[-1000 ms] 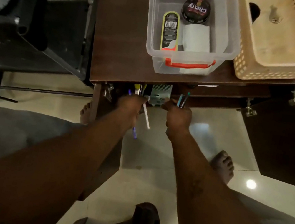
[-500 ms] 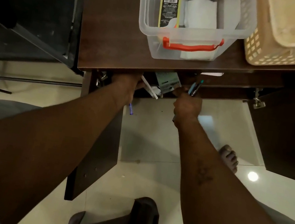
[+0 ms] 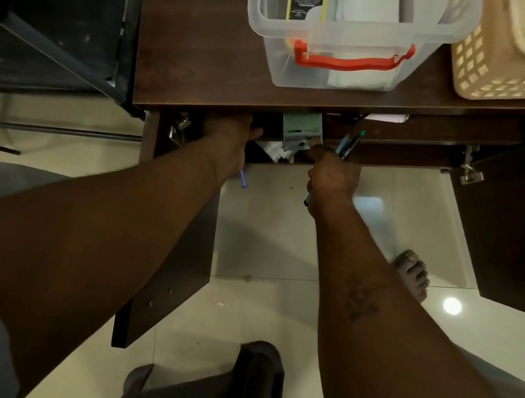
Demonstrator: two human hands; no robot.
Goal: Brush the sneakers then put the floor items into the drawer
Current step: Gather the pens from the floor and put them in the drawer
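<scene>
Head view: under the front edge of the desk (image 3: 206, 68), both hands meet the drawer (image 3: 408, 150). The right hand (image 3: 333, 179) pinches a green box (image 3: 300, 128) under its thumb, pens (image 3: 350, 142) gripped alongside; the left hand (image 3: 228, 144) curls round a blue pen (image 3: 242, 180). Light, stiff, slippery things, I'd say: hold them mid-length.

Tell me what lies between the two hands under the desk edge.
In the head view, a pale green box lies between the left hand and the right hand, with crumpled white paper just below it.
</scene>
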